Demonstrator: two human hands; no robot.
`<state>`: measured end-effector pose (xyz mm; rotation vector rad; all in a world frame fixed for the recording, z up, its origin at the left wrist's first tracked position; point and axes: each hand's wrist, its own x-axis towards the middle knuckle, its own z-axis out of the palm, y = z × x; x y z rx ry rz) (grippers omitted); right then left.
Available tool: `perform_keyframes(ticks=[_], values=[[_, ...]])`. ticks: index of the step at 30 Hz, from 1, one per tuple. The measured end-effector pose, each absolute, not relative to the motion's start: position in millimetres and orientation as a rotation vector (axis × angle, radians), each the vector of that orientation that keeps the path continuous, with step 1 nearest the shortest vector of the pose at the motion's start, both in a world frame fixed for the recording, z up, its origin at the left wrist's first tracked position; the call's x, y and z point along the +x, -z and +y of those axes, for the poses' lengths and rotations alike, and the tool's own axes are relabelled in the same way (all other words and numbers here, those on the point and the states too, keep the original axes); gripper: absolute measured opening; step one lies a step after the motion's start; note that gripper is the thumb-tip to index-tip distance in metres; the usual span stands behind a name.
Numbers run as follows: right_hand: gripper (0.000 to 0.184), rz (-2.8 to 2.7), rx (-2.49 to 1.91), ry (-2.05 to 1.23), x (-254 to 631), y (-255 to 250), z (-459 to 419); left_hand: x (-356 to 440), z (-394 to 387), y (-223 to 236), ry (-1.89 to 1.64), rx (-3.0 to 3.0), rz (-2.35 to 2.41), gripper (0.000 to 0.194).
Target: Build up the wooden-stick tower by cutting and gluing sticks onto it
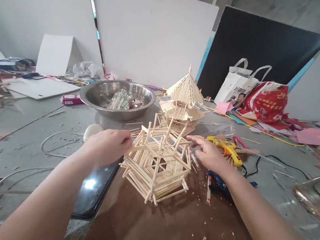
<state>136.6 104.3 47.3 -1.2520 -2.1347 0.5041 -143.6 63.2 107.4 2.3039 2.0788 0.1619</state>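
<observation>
A six-sided openwork frame of pale wooden sticks, with short uprights around its rim, is over the brown board in front of me. My left hand is closed at the frame's left edge, its fingertips partly hidden. On the other side, my right hand has its index finger stretched toward an upright at the upper right rim, the other fingers loosely bent. Whether that fingertip touches the stick is unclear. Directly behind stands a stick-built pavilion with a tiered, pointed roof.
A steel basin holds a plastic-wrapped bundle. By my right hand lie a yellow glue gun and a dark blue tool. A dark tablet and white cable lie left. Bags and coloured paper stand behind.
</observation>
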Motion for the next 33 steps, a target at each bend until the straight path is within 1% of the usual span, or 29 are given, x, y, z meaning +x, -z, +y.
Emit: perform_keyframes(ticks=[5, 10, 20, 24, 28, 33], values=[[0.054, -2.200, -1.321, -0.628, 134.2, -53.7, 98.5, -143.6, 66.0, -105.6, -0.242, 2.254, 2.005, 0.031], [0.051, -2.171, -1.352, -0.713, 133.4, -53.3, 97.4, -140.7, 61.6, -105.5, -0.404, 1.810, 1.878, 0.024], [0.048, -2.083, -1.344, -0.697, 135.0, -46.2, 95.7, -136.9, 64.2, -104.1, -0.584, 1.599, 1.669, 0.042], [0.048, -1.986, -1.315, -0.747, 140.5, -40.7, 92.0, -138.6, 69.7, -99.2, -0.706, 1.578, 1.630, 0.038], [0.049, -1.881, -1.297, -0.799, 143.2, -34.7, 86.8, -141.4, 75.4, -93.6, -0.828, 1.433, 1.592, 0.035], [0.047, -1.874, -1.279, -0.918, 139.7, -42.0, 74.6, -145.6, 80.8, -89.6, -1.018, 1.278, 1.516, 0.033]])
